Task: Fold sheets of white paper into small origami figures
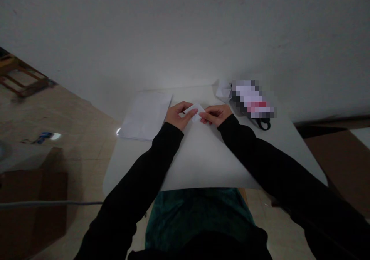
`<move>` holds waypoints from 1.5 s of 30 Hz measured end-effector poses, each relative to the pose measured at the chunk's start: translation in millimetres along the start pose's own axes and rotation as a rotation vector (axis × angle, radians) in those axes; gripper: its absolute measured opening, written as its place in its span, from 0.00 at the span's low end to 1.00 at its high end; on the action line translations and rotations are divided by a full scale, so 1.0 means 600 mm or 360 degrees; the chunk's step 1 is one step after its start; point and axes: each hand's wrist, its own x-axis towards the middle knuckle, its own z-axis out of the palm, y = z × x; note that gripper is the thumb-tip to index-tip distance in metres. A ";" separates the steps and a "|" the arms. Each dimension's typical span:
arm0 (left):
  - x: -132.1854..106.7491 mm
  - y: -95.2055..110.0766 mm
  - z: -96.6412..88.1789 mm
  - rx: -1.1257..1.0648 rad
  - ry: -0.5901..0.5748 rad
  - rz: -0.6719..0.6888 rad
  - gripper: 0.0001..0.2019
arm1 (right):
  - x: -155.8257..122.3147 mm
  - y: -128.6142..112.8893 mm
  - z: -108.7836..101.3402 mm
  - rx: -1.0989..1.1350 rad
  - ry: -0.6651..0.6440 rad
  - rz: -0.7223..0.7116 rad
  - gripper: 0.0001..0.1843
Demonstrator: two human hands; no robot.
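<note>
A small piece of folded white paper [195,108] is held between my two hands, just above the white table. My left hand [180,115] pinches its left side, thumb on top. On the right side, my right hand [215,115] grips the paper's edge between thumb and fingers. The underside of the paper and some fingertips are hidden. To the left of my left hand lies a stack of white paper sheets [146,115]. Beyond my right hand, a folded white paper shape [223,90] stands near the wall.
On the white table [196,163], a dark pouch with a strap [264,124], partly pixelated, lies at right. The wall [185,40] borders the table's far edge. Cardboard boxes [49,198] stand on the floor at left, a wooden stool [21,77] farther back.
</note>
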 end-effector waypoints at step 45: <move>-0.028 0.013 0.028 0.0952 -0.0438 0.0012 0.11 | -0.068 -0.031 -0.018 -0.0526 0.0176 -0.0333 0.08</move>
